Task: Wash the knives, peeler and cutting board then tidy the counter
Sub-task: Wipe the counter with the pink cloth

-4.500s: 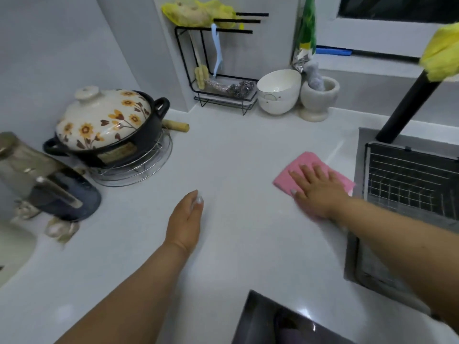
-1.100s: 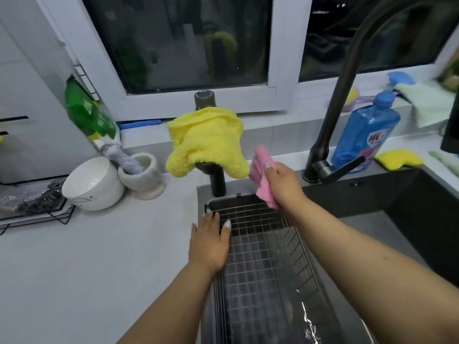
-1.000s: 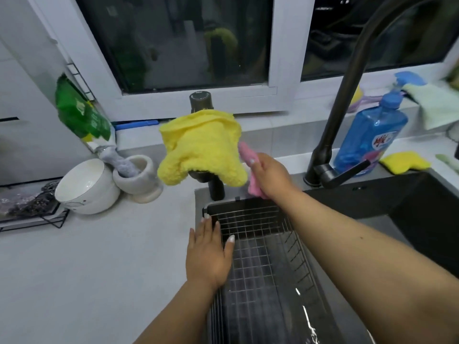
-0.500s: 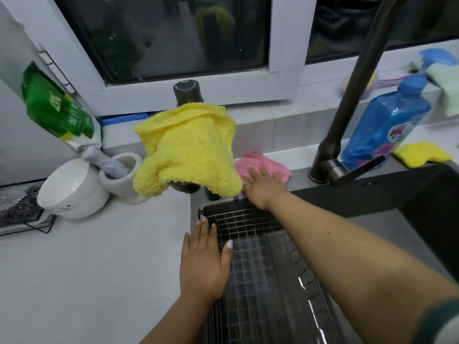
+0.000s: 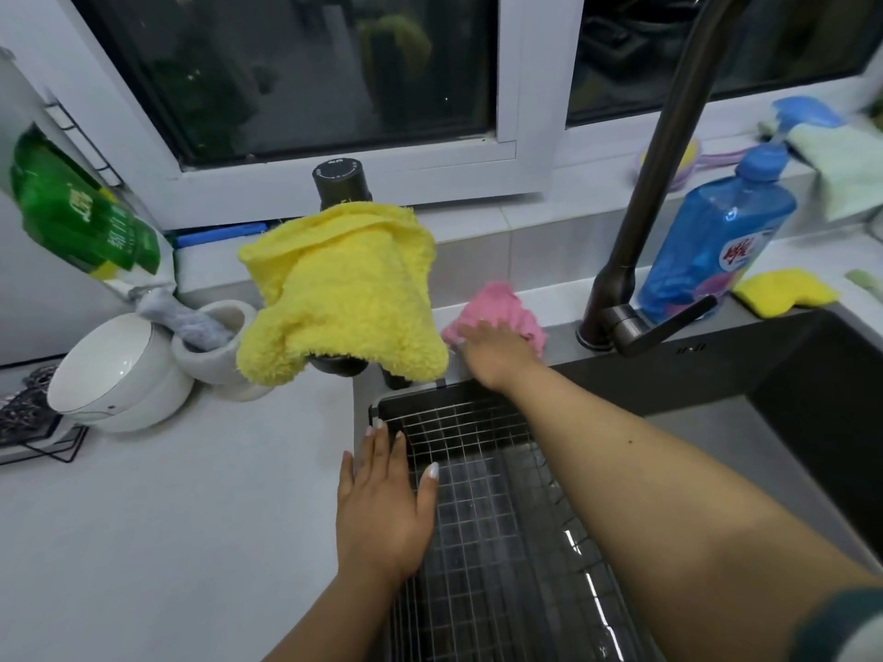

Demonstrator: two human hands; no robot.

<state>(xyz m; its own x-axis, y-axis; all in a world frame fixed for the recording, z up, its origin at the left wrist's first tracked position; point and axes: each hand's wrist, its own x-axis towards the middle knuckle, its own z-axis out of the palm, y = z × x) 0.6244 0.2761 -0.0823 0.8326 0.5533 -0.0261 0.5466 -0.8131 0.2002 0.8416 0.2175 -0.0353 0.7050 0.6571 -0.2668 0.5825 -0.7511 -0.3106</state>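
A pink cloth (image 5: 506,309) lies crumpled on the ledge behind the sink, between a yellow towel (image 5: 341,291) draped over a black tap fixture and the tall dark faucet (image 5: 645,193). My right hand (image 5: 494,353) lies flat on the near part of the pink cloth, fingers straight. My left hand (image 5: 382,504) rests palm down, fingers spread, on the left rim of the wire drain basket (image 5: 482,494) set in the sink. No knife, peeler or cutting board is in sight.
A white bowl (image 5: 112,375) and a stone mortar (image 5: 215,348) with a pestle stand on the counter at left, beside a black wire rack (image 5: 33,432). A blue soap bottle (image 5: 716,236) and a yellow sponge (image 5: 783,291) sit right of the faucet. The dark sink basin (image 5: 774,418) lies at right.
My right hand carried the pink cloth from the counter up to the ledge behind the sink and laid it down; now it presses flat on it. My left hand moved onto the basket rim.
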